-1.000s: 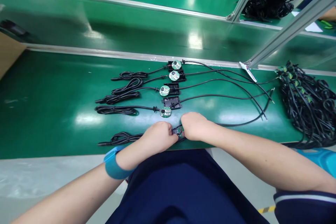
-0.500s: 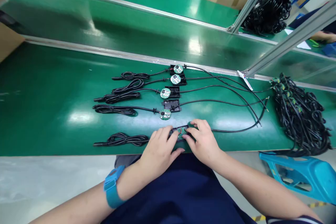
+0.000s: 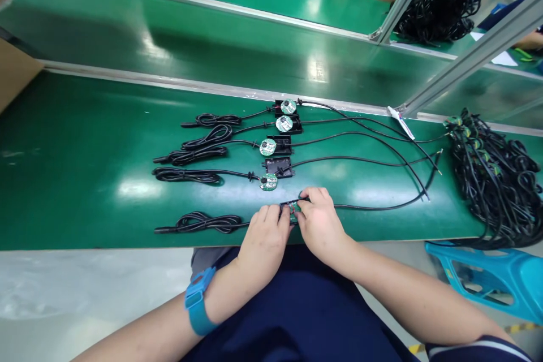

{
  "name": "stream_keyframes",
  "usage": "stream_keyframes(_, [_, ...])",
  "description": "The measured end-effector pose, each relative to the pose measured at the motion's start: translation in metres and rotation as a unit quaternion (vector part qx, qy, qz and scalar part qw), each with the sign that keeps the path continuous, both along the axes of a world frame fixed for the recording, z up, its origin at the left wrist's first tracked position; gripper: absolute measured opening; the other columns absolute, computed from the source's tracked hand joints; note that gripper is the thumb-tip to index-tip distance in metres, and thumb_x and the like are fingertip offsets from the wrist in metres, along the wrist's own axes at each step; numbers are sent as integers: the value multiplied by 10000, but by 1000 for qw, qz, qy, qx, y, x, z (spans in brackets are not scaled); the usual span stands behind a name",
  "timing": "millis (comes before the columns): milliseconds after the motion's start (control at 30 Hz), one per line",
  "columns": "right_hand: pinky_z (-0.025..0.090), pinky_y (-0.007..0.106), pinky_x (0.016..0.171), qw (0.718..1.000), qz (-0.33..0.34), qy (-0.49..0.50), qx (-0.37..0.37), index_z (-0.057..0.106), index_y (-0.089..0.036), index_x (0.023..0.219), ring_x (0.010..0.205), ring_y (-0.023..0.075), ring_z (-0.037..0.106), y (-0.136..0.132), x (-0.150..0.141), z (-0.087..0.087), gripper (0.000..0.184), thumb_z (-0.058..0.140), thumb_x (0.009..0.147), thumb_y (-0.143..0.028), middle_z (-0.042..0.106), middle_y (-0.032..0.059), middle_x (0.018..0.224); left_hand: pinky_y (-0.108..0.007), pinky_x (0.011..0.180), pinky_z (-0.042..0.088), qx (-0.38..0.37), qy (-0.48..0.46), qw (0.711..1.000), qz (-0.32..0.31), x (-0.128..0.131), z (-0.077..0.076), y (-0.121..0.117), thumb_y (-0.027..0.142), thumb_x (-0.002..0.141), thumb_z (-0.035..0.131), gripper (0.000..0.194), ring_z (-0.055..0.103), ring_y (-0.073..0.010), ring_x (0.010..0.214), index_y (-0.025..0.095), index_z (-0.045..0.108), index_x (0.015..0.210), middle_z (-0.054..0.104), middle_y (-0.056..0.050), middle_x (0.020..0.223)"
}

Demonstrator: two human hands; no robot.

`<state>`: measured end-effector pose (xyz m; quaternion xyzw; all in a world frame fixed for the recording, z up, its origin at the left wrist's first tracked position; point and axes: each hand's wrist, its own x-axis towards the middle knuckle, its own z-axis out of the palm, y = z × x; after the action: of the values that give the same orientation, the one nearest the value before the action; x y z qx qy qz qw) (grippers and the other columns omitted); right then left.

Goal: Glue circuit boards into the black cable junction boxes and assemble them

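At the bench's front edge, a small black plastic case [image 3: 289, 203] lies between my hands with a green circuit board [image 3: 294, 209] in it. My left hand [image 3: 265, 240] is closed on the case's left end, thumb and index finger pressed together there. From the right, my right hand [image 3: 319, 219] grips the board and the case's right end with bent fingers. My fingers cover much of both parts. One black cable [image 3: 377, 207] leaves to the right; a coiled cable [image 3: 207, 223] runs out to the left.
Behind my hands lie several open black cases [image 3: 279, 167] with round circuit boards [image 3: 268, 182] and cables. A large cable heap [image 3: 496, 175] sits at the right, near a white tube [image 3: 401, 122] and metal post [image 3: 466, 62]. A blue stool [image 3: 487, 277] stands below.
My left fingers have drawn in over the case's left end, and the left thumb has come up beside the index finger. My right hand has shifted slightly left. The whole view has moved a little.
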<state>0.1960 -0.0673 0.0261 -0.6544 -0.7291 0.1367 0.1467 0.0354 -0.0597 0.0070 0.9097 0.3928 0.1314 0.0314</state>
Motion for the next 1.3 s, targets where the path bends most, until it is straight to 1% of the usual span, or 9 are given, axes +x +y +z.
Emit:
stream_keyframes(133, [488, 399, 906, 1000, 6, 20, 17, 716, -125, 808, 1027, 261, 488, -2, 0, -3, 174, 568, 898, -103, 613, 141, 1074, -399, 721, 514, -14, -22, 1000, -3, -2, -4, 0, 200, 953, 527, 303, 532, -247, 840, 34, 592, 1199, 592, -128, 928])
stream_keyframes(267, [485, 414, 895, 1000, 1, 9, 23, 709, -125, 804, 1020, 268, 490, -4, 1, -2, 183, 558, 907, -124, 611, 149, 1059, -398, 732, 504, 18, -48, 998, -21, -5, -10, 0, 179, 965, 496, 324, 541, -252, 888, 53, 562, 1256, 600, -150, 995])
stream_keyframes(500, [486, 453, 849, 1000, 2, -3, 10, 701, -163, 766, 994, 278, 514, -3, 3, -3, 202, 562, 912, -162, 625, 137, 1054, -384, 655, 463, 28, 25, 999, -32, -4, -3, 0, 122, 961, 447, 336, 533, -246, 819, 72, 563, 1272, 599, -125, 933])
stream_keyframes(600, [489, 458, 907, 999, 27, 16, 39, 718, -140, 921, 1041, 274, 528, -9, 9, -4, 192, 528, 936, -162, 625, 151, 1122, -386, 665, 473, 28, 35, 999, -31, -3, -3, 0, 75, 945, 434, 365, 552, -248, 826, 57, 548, 1291, 608, -128, 940])
stream_keyframes(733, [459, 497, 1012, 988, 133, -18, 72, 624, -116, 1266, 1246, 314, 461, -20, 21, -8, 338, 530, 974, -257, 519, 209, 1360, -401, 764, 516, 25, -38, 997, -59, -10, -10, 3, 103, 952, 465, 336, 590, -249, 900, 84, 562, 1274, 635, -151, 1025])
stream_keyframes(833, [468, 503, 1002, 980, 177, -61, 70, 603, -120, 1306, 1291, 335, 437, -21, 28, -11, 382, 560, 968, -292, 474, 235, 1421, -432, 879, 516, 63, -106, 988, -88, -21, -17, 7, 159, 943, 549, 366, 603, -273, 1016, 89, 535, 1303, 657, -165, 1094])
stream_keyframes(967, [471, 503, 1005, 977, 193, -80, 40, 612, -106, 1295, 1282, 336, 453, -16, 28, -11, 409, 597, 949, -324, 509, 238, 1392, -434, 838, 516, 84, -103, 986, -104, -29, -21, 11, 138, 923, 582, 399, 617, -300, 1032, 84, 522, 1314, 683, -171, 1092])
stream_keyframes(1200, [466, 520, 1001, 981, 190, -16, 39, 619, -119, 1285, 1260, 344, 474, -19, 31, -2, 507, 672, 890, -432, 530, 219, 1374, -441, 842, 520, 58, -82, 990, -103, -32, -3, 4, 168, 926, 571, 420, 632, -296, 1027, 97, 525, 1338, 689, -172, 1125])
stream_keyframes(1300, [455, 494, 1004, 982, 160, 58, 79, 630, -155, 1247, 1215, 289, 511, 0, 37, 9, 358, 584, 955, -358, 582, 173, 1325, -459, 920, 511, 22, -118, 989, -86, -44, 11, 18, 194, 935, 543, 450, 614, -282, 1077, 118, 501, 1376, 677, -167, 1171])
